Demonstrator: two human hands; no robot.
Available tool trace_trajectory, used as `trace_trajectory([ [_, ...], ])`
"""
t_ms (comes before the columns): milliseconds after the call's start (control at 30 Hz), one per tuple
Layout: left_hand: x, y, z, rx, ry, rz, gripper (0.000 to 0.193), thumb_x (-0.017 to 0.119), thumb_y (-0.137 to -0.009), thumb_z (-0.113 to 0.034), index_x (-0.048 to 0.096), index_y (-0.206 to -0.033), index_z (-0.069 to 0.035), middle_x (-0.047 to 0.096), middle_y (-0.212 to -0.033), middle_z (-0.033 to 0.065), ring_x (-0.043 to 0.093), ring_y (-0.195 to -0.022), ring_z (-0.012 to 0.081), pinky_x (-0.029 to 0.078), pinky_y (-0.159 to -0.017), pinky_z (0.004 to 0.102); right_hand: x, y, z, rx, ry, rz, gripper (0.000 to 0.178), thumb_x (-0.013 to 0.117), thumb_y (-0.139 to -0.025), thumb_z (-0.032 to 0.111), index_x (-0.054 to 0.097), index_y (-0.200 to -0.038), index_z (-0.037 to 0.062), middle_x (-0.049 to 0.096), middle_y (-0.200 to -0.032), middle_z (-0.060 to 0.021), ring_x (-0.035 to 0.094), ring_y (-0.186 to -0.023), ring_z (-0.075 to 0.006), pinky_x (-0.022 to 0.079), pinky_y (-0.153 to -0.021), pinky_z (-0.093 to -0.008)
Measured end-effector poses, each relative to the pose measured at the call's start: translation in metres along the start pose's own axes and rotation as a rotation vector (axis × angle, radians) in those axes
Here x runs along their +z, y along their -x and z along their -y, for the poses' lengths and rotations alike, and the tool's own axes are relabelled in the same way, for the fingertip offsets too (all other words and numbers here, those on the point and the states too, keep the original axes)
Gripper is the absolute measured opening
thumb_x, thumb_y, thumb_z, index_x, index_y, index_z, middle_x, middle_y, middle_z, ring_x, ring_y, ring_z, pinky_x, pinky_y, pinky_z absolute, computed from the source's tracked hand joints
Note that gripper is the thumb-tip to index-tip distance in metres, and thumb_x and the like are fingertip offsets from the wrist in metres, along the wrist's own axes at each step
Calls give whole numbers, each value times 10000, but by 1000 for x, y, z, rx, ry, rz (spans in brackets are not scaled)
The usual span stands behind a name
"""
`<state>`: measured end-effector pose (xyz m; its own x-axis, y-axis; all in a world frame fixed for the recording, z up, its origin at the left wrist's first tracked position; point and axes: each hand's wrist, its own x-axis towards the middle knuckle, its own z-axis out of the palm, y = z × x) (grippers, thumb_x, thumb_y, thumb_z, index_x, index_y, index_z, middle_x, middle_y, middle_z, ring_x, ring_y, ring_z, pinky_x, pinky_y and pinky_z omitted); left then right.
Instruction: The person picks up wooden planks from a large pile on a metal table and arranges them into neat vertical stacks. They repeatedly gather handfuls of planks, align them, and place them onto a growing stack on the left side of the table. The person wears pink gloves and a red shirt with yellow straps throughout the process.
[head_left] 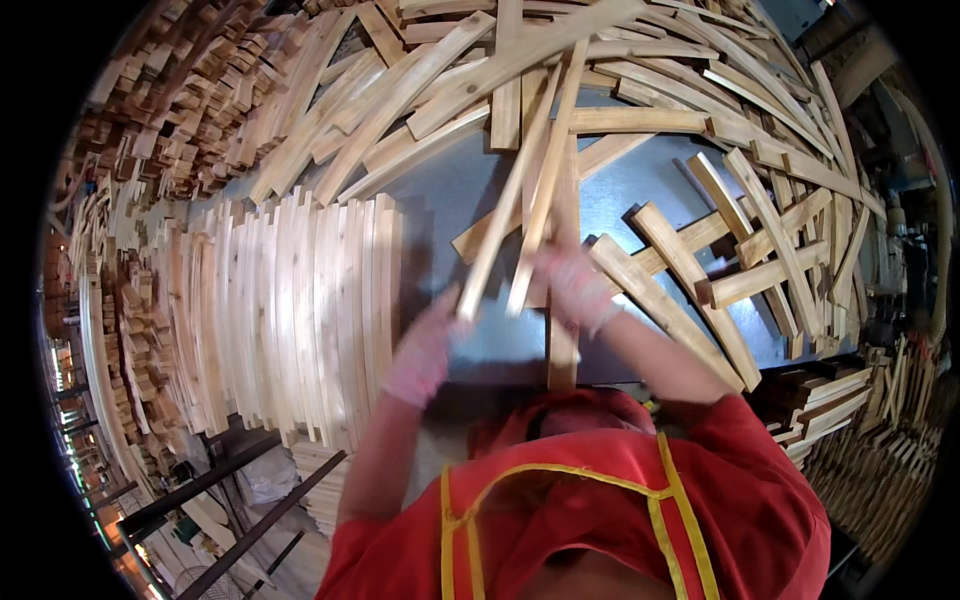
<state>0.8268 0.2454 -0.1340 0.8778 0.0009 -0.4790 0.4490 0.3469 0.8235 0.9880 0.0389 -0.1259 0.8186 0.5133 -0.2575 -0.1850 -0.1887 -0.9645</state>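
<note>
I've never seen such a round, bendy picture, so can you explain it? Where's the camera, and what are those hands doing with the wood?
There's no robot here, just a person. A wide camera on their head looks down, so straight things look curved. The red clothing is theirs.

The left hand is at the near end of one long wooden strip; the right hand is beside a second strip. Both hands are blurry, so I can't tell how they grip.

On the blue-grey table, a neat row of strips is on the left, and jumbled pieces are on the right.
</note>
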Motion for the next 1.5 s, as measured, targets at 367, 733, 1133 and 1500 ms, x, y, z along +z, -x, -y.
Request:
trace_trajectory([
  [367, 16, 186, 137, -280, -131, -294, 869, 772, -904, -257, 339, -1620, -22, 584, -1444, 150, 576, -1342, 308, 449, -1152, 437, 94, 59, -63, 405, 285, 270, 680, 670, -947, 540, 671, -1066, -130, 730, -978, -287, 719, -935, -372, 549, -914, -463],
  [733, -25, 153, 94, 64, -1700, -613, 876, 812, -833, -342, 422, -1566, -62, 443, -1589, 156, 398, -1475, 409, 373, -1174, 565, 166, 47, -4, 123, 581, 527, 806, 652, -949, 494, 441, -1469, -83, 700, -1264, -297, 666, -1201, -463, 523, -1038, -468],
  [1133, 81, -85, -7, 94, -1506, -308, 947, 746, -892, -492, 327, -1622, -59, 606, -1393, 219, 642, -1246, 388, 535, -1015, 471, 19, 121, -66, -213, 1123, -281, 798, 825, -751, 310, 464, -1421, 69, 459, -1444, -210, 489, -1308, -444, 472, -1061, -524],
  [1500, 43, -82, 10, 249, -429, -139, 909, 790, -842, -285, 379, -1610, -25, 626, -1357, 222, 675, -1133, 330, 555, -991, 438, -44, 103, -70, 73, 284, -387, 760, 641, -757, -40, 489, -1498, 27, 561, -1436, -210, 589, -1278, -385, 502, -1095, -428],
])
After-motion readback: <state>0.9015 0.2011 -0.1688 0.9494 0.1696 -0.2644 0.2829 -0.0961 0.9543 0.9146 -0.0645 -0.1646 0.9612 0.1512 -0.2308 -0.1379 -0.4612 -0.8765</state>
